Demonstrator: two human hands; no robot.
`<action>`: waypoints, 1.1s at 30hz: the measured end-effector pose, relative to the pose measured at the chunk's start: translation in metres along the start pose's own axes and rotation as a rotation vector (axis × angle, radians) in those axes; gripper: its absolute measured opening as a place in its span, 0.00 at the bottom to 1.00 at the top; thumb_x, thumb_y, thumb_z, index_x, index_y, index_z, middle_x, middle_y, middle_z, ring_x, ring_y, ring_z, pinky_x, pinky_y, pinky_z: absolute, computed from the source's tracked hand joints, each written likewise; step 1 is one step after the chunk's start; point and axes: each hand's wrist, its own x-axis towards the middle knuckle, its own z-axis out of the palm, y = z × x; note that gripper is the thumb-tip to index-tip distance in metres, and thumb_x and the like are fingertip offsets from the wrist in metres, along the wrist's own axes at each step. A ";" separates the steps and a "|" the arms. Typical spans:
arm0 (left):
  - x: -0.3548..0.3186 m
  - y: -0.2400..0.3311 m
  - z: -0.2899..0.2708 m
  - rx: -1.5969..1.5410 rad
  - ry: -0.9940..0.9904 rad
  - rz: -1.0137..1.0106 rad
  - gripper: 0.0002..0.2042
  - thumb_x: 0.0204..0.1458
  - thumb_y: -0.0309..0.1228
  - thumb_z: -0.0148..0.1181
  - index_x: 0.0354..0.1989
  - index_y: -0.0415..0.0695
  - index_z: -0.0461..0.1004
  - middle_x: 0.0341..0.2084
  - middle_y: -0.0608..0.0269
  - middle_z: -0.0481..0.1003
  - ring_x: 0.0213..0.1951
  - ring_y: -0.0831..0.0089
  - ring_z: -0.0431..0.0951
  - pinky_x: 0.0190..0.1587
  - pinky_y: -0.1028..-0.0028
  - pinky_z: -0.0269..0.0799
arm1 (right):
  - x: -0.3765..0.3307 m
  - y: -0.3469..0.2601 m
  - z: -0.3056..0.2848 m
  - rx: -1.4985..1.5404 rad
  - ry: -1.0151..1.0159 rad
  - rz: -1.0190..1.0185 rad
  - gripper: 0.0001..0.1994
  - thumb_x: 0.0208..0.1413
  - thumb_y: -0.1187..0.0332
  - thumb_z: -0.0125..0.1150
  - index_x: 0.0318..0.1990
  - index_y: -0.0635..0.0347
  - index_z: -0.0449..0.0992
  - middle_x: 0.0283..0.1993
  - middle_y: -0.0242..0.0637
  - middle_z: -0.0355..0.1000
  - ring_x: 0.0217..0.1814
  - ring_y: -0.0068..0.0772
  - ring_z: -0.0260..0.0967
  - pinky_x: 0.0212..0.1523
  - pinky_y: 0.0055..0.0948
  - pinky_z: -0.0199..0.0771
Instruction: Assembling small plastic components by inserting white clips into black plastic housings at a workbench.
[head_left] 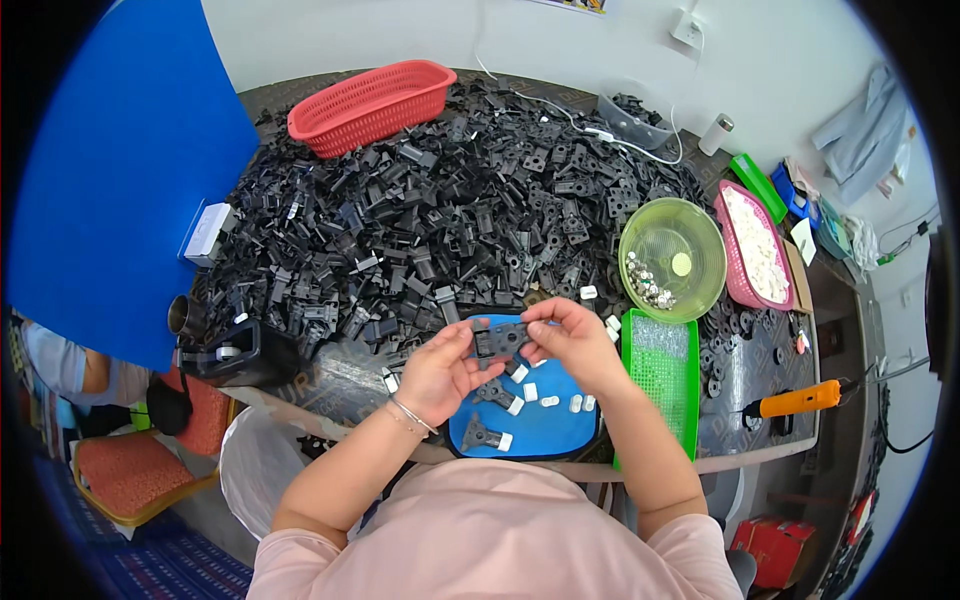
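A flat black plastic part (499, 341) is held between both hands above a blue mat (545, 425). My left hand (440, 372) grips its left end, with a thin bracelet at the wrist. My right hand (575, 340) pinches its right end from above. On the mat lie two more black parts (483, 433) and several small white pieces (549, 401). A huge pile of similar black parts (440, 210) covers the table just beyond the hands.
A green bowl (672, 258) with small metal pieces, a green tray (662, 385), a pink basket (755, 248) of white pieces and an orange-handled tool (800, 400) lie to the right. A red basket (372, 104) sits far back. A black box (235, 352) and a white bag (255, 470) stand left.
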 end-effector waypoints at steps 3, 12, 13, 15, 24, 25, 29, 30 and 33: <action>-0.005 -0.004 0.010 0.004 -0.026 -0.001 0.14 0.63 0.33 0.40 0.52 0.42 0.65 0.46 0.56 0.72 0.47 0.61 0.75 0.51 0.63 0.72 | -0.012 0.003 0.006 0.014 0.053 0.023 0.08 0.55 0.77 0.58 0.42 0.63 0.70 0.33 0.33 0.72 0.31 0.21 0.73 0.30 0.19 0.74; -0.009 -0.011 0.020 0.078 -0.051 0.039 0.14 0.63 0.33 0.40 0.53 0.41 0.65 0.46 0.57 0.72 0.47 0.65 0.75 0.53 0.63 0.70 | -0.017 0.009 0.007 0.043 0.165 -0.015 0.09 0.51 0.75 0.64 0.38 0.62 0.69 0.29 0.32 0.71 0.25 0.18 0.70 0.23 0.16 0.70; -0.009 -0.011 0.021 0.078 -0.049 0.038 0.14 0.63 0.33 0.40 0.53 0.41 0.65 0.46 0.57 0.72 0.47 0.65 0.75 0.53 0.63 0.70 | -0.018 0.008 0.008 0.044 0.165 -0.013 0.09 0.51 0.75 0.64 0.38 0.62 0.69 0.29 0.32 0.71 0.25 0.18 0.70 0.23 0.16 0.70; -0.011 -0.013 0.021 0.067 -0.017 0.065 0.14 0.63 0.32 0.43 0.54 0.41 0.64 0.47 0.56 0.71 0.48 0.66 0.74 0.53 0.65 0.71 | -0.020 0.006 0.011 -0.058 0.181 0.043 0.11 0.49 0.74 0.67 0.37 0.62 0.69 0.28 0.31 0.71 0.24 0.17 0.69 0.23 0.15 0.68; -0.007 -0.020 0.021 0.372 0.025 0.251 0.11 0.57 0.22 0.50 0.49 0.40 0.66 0.37 0.59 0.76 0.37 0.69 0.80 0.40 0.72 0.78 | -0.021 0.010 0.004 -0.109 0.130 -0.036 0.12 0.49 0.72 0.67 0.40 0.65 0.72 0.31 0.30 0.73 0.29 0.16 0.68 0.32 0.17 0.70; -0.005 -0.020 0.021 0.405 0.006 0.283 0.11 0.57 0.22 0.50 0.49 0.40 0.66 0.37 0.58 0.76 0.36 0.69 0.80 0.40 0.73 0.78 | -0.020 0.013 0.001 -0.064 0.077 -0.010 0.10 0.50 0.72 0.66 0.38 0.64 0.73 0.31 0.30 0.73 0.29 0.16 0.68 0.33 0.18 0.70; -0.001 -0.019 0.023 0.457 -0.078 0.296 0.12 0.57 0.18 0.49 0.50 0.37 0.65 0.38 0.58 0.74 0.37 0.71 0.79 0.39 0.75 0.77 | -0.024 0.027 -0.006 -0.003 0.093 -0.114 0.07 0.51 0.73 0.65 0.36 0.63 0.73 0.30 0.28 0.74 0.31 0.13 0.69 0.32 0.16 0.69; -0.001 -0.021 0.022 0.456 -0.081 0.291 0.12 0.57 0.18 0.49 0.50 0.37 0.65 0.38 0.58 0.74 0.37 0.71 0.79 0.39 0.75 0.77 | -0.028 0.031 -0.005 0.024 0.108 -0.140 0.07 0.51 0.73 0.65 0.36 0.62 0.74 0.29 0.27 0.73 0.29 0.10 0.67 0.30 0.14 0.67; -0.007 -0.025 0.015 0.528 -0.107 0.250 0.13 0.56 0.18 0.50 0.49 0.36 0.65 0.38 0.58 0.74 0.36 0.73 0.78 0.36 0.77 0.77 | -0.041 0.022 -0.012 -0.218 0.035 0.119 0.10 0.49 0.76 0.65 0.39 0.61 0.73 0.36 0.31 0.73 0.37 0.20 0.71 0.36 0.22 0.72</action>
